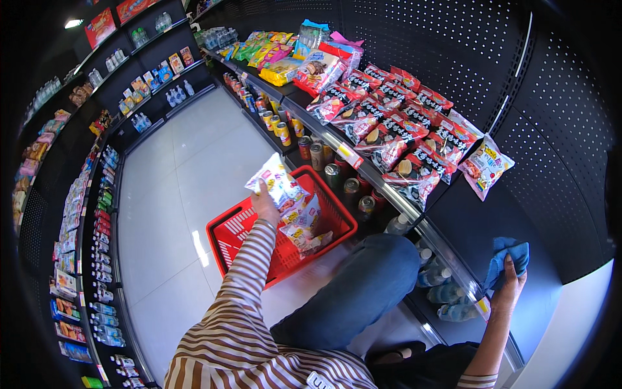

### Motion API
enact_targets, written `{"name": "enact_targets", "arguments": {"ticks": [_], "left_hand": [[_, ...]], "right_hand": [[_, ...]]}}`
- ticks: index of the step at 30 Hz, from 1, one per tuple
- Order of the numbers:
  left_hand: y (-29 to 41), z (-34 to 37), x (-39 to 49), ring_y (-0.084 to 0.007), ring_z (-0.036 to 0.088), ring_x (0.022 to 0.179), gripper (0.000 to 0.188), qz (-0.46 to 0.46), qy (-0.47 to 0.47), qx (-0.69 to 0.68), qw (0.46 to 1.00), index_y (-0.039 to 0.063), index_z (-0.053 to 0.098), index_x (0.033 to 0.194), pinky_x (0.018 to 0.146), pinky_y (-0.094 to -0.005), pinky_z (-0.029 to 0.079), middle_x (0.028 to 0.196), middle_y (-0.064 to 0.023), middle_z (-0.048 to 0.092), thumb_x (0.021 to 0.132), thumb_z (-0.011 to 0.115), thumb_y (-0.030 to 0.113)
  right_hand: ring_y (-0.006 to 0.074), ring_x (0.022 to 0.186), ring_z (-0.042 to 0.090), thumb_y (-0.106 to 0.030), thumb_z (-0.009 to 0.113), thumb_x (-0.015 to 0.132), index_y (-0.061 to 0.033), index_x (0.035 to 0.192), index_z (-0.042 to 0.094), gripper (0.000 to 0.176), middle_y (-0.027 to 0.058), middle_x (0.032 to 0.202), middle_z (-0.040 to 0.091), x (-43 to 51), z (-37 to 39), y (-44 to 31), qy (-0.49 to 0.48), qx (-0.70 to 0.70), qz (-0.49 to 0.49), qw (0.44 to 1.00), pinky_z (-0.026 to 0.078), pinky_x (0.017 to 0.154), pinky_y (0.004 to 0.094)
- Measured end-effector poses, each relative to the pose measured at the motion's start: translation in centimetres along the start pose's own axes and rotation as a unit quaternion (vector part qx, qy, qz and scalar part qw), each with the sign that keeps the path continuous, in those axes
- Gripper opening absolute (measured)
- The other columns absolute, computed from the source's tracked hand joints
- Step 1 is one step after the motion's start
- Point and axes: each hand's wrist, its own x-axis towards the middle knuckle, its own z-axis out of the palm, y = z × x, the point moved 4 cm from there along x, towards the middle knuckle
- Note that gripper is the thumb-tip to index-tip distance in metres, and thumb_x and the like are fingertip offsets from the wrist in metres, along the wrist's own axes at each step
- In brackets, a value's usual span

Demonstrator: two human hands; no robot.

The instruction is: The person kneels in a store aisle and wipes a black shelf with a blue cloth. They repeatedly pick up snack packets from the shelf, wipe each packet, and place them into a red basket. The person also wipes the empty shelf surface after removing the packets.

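My left hand (265,203) grips a white snack bag (277,181) above the red plastic shopping basket (345,214), which stands on the floor and holds several similar bags (303,228). At the right, my right hand (510,282) holds a blue cloth (508,260) over the end of the black shelf (486,228). One white snack bag (487,166) lies farther back on that shelf, next to rows of red and black snack bags (398,131).
Drink cans (350,185) and plastic water bottles (437,274) stand on the level below the shelf. My bent knee (359,287) is beside the basket. Stocked shelves (80,219) line the left side, across the tiled floor (160,194).
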Motion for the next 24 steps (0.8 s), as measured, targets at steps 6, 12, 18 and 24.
{"name": "enact_targets", "arguments": {"ticks": [6,12,18,24], "left_hand": [[-6.0,-2.8,-1.0,-0.0233,0.064,0.083,0.045,-0.123,0.022,0.092,0.988,-0.004,0.062,0.116,0.075,-0.0395,0.052,0.096,-0.012,0.067,0.096,0.068,0.036],[-7.4,-2.9,-1.9,-0.0204,0.063,0.087,0.03,-0.153,-0.013,0.107,0.982,0.001,0.064,0.119,0.08,-0.0339,0.051,0.098,-0.0058,0.068,0.097,0.067,0.022],[-5.2,0.7,-2.4,-0.012,0.063,0.082,0.003,-0.059,-0.057,0.137,0.987,0.012,0.064,0.098,0.068,-0.0301,0.049,0.094,-0.0027,0.068,0.097,0.062,0.014],[7.8,21.1,-23.6,-0.0169,0.067,0.105,0.015,0.007,-0.515,0.038,0.857,0.008,0.064,0.112,0.088,-0.0318,0.053,0.108,-0.0083,0.071,0.099,0.062,0.016]], "right_hand": [[0.0225,0.098,0.068,-0.026,0.081,0.087,-0.0051,0.124,0.061,0.048,0.0082,0.106,0.069,0.1,0.4,-0.4,0.005,0.007,-0.015,1.0,0.055,0.093,0.037],[0.0226,0.097,0.069,-0.021,0.08,0.087,-0.0041,0.124,0.059,0.046,0.0088,0.105,0.069,-0.9,0.3,-1.3,0.002,0.004,-0.003,1.0,0.057,0.091,0.038],[0.0189,0.089,0.07,-0.012,0.074,0.088,-0.0042,0.112,0.065,0.027,0.0063,0.099,0.07,-1.1,2.2,-1.5,-0.023,0.09,0.025,0.995,0.058,0.082,0.0336],[0.0217,0.093,0.072,-0.019,0.072,0.092,-0.0022,0.116,0.062,0.031,0.0101,0.103,0.071,-0.5,2.7,-1.6,-0.074,0.158,0.08,0.981,0.061,0.085,0.0385]]}}
